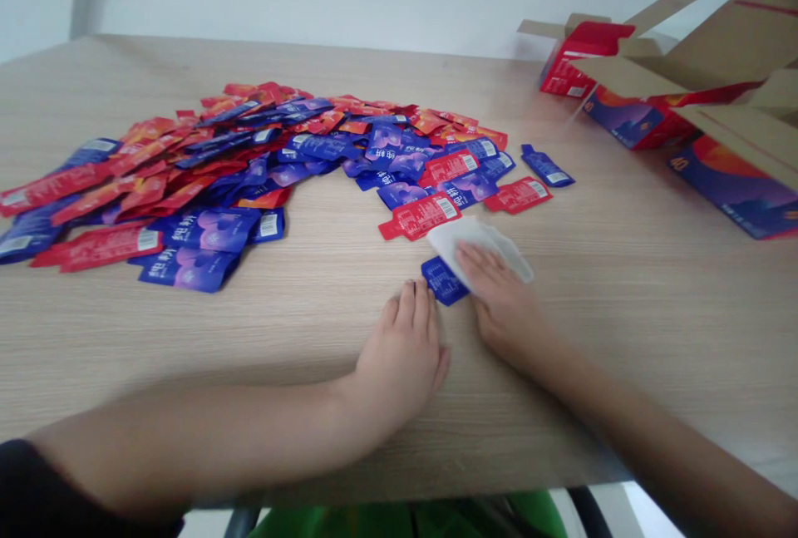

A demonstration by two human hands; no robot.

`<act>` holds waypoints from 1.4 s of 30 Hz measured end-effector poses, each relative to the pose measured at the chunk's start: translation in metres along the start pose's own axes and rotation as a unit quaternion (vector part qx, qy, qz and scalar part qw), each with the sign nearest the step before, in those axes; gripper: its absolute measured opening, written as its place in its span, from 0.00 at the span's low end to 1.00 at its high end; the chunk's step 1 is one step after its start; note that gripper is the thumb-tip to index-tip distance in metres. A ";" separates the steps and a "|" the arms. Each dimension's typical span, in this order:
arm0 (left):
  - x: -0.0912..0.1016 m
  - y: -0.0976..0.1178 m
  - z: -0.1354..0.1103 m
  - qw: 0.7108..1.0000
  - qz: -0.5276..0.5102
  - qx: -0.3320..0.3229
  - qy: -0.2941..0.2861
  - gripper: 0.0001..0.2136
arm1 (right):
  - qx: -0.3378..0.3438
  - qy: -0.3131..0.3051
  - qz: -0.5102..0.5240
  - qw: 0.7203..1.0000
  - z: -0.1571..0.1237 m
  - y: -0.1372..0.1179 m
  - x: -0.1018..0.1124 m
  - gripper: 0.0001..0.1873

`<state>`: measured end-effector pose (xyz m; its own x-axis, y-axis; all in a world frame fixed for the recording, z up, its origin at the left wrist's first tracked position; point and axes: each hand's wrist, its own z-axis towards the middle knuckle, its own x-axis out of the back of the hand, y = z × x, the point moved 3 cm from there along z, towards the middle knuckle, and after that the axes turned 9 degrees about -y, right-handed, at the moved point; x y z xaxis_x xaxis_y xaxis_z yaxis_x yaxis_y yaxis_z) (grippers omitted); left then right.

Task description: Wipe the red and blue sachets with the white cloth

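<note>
A blue sachet [444, 282] lies on the table in front of me, its right part covered by a folded white cloth [508, 247]. My right hand [499, 293] presses this cloth down on the sachet, fingers stretched over it. At the sachet's left end, my left hand [402, 351] has its fingers together, pinching or pinning the narrow tip; the exact grip is partly hidden. Just beyond the cloth lies a red sachet [421, 217] with a barcode.
A long heap of red and blue sachets [249, 155] spreads across the left and middle of the table [299, 338]. Another red sachet [519, 194] and a blue one [546, 165] lie at its right end. Open cardboard boxes [729, 180] stand at the right, flaps spread.
</note>
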<state>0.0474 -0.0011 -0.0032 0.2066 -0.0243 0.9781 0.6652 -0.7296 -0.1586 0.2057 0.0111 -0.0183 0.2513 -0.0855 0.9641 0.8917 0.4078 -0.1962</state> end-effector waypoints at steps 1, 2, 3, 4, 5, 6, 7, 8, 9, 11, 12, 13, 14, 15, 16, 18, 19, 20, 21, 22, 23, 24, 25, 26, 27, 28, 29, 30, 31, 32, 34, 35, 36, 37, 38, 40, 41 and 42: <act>0.000 0.000 0.000 1.000 0.002 0.000 -0.002 0.28 | -0.043 0.023 0.001 0.999 -0.001 0.012 0.002 0.32; 0.000 0.001 0.000 1.000 0.004 0.001 -0.003 0.29 | -0.072 0.037 -0.001 0.997 -0.003 0.020 0.004 0.33; -0.001 0.001 0.000 1.000 0.006 0.003 -0.003 0.29 | -0.088 0.047 -0.004 0.995 -0.004 0.023 0.004 0.33; -0.001 0.001 0.000 1.000 0.007 0.005 -0.003 0.29 | -0.086 0.051 -0.009 0.995 -0.006 0.022 0.003 0.34; -0.001 0.001 0.000 1.000 0.007 0.007 -0.001 0.29 | -0.064 0.046 -0.013 0.997 -0.006 0.015 0.002 0.34; -0.001 0.000 0.000 1.000 0.006 0.008 0.000 0.29 | -0.026 0.033 -0.014 0.999 -0.006 0.005 0.000 0.34; -0.002 0.000 -0.001 1.000 0.003 0.009 0.001 0.28 | 0.018 0.017 -0.012 1.000 -0.006 -0.005 -0.002 0.34; -0.002 0.000 -0.001 1.000 0.000 0.007 0.003 0.28 | 0.057 -0.001 -0.006 0.998 -0.005 -0.014 -0.003 0.34; -0.001 -0.001 -0.001 1.000 -0.004 0.003 0.005 0.28 | 0.083 -0.016 0.004 0.996 -0.004 -0.019 -0.003 0.33; 0.000 -0.001 -0.002 1.000 -0.009 -0.005 0.007 0.28 | 0.070 -0.015 0.021 0.997 -0.002 -0.014 0.001 0.32; 0.000 -0.002 -0.002 1.000 -0.009 -0.007 0.007 0.28 | 0.034 0.000 0.023 0.999 -0.001 -0.006 0.004 0.31; 0.000 -0.002 -0.001 1.000 -0.008 -0.009 0.005 0.28 | -0.009 0.020 0.021 1.000 -0.001 0.004 0.006 0.30; 0.000 -0.002 -0.001 1.000 -0.007 -0.009 0.002 0.28 | -0.046 0.035 0.014 0.998 -0.001 0.012 0.007 0.30; 0.001 -0.002 -0.001 1.000 -0.006 -0.007 -0.001 0.28 | -0.072 0.047 0.006 0.996 -0.001 0.017 0.008 0.30; 0.001 -0.002 0.000 1.000 -0.007 -0.006 -0.002 0.28 | -0.081 0.050 -0.002 0.995 -0.002 0.018 0.007 0.30; 0.001 -0.003 0.000 1.000 -0.011 -0.006 0.001 0.28 | -0.038 0.033 -0.009 0.999 -0.002 0.004 0.002 0.32; 0.001 -0.003 0.000 1.000 -0.014 -0.006 0.002 0.27 | 0.002 0.017 -0.010 1.000 -0.002 -0.007 0.000 0.32; 0.001 -0.003 0.000 1.000 -0.016 -0.006 0.002 0.27 | 0.049 0.001 -0.007 0.999 -0.002 -0.017 -0.002 0.32; 0.001 -0.003 0.000 1.000 -0.019 -0.007 0.002 0.27 | 0.078 -0.013 -0.003 0.997 -0.002 -0.024 -0.003 0.32; 0.001 -0.003 0.000 1.000 -0.021 -0.007 0.000 0.27 | 0.092 -0.024 0.001 0.995 -0.002 -0.027 -0.003 0.33; 0.001 -0.003 0.000 1.000 -0.023 -0.007 -0.003 0.28 | 0.087 -0.026 0.005 0.996 -0.001 -0.024 -0.002 0.32; 0.001 -0.003 -0.001 1.000 -0.024 -0.007 -0.007 0.28 | 0.063 -0.021 0.007 0.998 0.000 -0.016 0.000 0.32; 0.000 -0.003 -0.001 1.000 -0.024 -0.005 -0.009 0.29 | 0.030 -0.007 0.010 0.999 0.000 -0.006 0.003 0.32; 0.000 -0.003 -0.001 1.000 -0.024 -0.006 -0.010 0.29 | -0.017 0.011 0.006 1.000 -0.001 0.005 0.005 0.31; 0.000 -0.003 -0.001 1.000 -0.023 -0.006 -0.010 0.29 | -0.046 0.028 0.004 0.999 -0.001 0.014 0.007 0.30; 0.000 -0.003 -0.001 1.000 -0.022 -0.007 -0.010 0.29 | -0.065 0.041 0.000 0.997 -0.002 0.019 0.007 0.30; 0.000 -0.003 -0.001 1.000 -0.022 -0.006 -0.009 0.29 | -0.064 0.045 -0.003 0.997 -0.003 0.018 0.007 0.30; 0.000 -0.003 -0.001 1.000 -0.021 -0.006 -0.007 0.29 | -0.040 0.039 -0.005 0.998 -0.003 0.012 0.005 0.30; 0.000 -0.003 -0.001 1.000 -0.022 -0.004 -0.006 0.28 | -0.003 0.024 -0.005 1.000 -0.003 0.003 0.003 0.30; 0.000 -0.003 -0.001 1.000 -0.022 -0.004 -0.005 0.28 | 0.042 0.003 -0.004 0.999 -0.003 -0.007 0.000 0.30; 0.000 -0.004 -0.001 1.000 -0.022 -0.004 -0.002 0.28 | 0.101 -0.031 0.009 0.994 -0.001 -0.022 -0.001 0.30; 0.000 -0.004 0.000 1.000 -0.022 -0.005 -0.002 0.28 | 0.104 -0.036 0.018 0.994 0.001 -0.023 0.000 0.30; 0.000 -0.004 0.000 1.000 -0.021 -0.006 -0.002 0.28 | 0.087 -0.031 0.027 0.995 0.004 -0.017 0.003 0.30; 0.000 -0.004 0.000 1.000 -0.020 -0.007 -0.002 0.28 | 0.058 -0.022 0.036 0.997 0.007 -0.008 0.006 0.30; 0.000 -0.004 0.001 1.000 -0.018 -0.007 -0.004 0.29 | 0.022 0.000 0.041 0.999 0.009 0.005 0.010 0.30; 0.000 -0.004 0.001 1.000 -0.015 -0.008 -0.006 0.29 | -0.026 0.024 0.046 0.998 0.013 0.031 0.014 0.28; 0.000 -0.003 0.001 1.000 -0.013 -0.007 -0.007 0.29 | -0.032 0.028 0.046 0.998 0.014 0.039 0.014 0.28; 0.000 -0.003 0.001 1.000 -0.013 -0.006 -0.007 0.29 | -0.029 0.028 0.044 0.998 0.013 0.043 0.014 0.27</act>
<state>0.0458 0.0017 -0.0030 0.1999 0.0036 0.9798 0.6615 -0.7382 -0.1323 0.2422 0.0392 -0.0109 0.3482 -0.1028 0.9318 0.8856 0.3620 -0.2910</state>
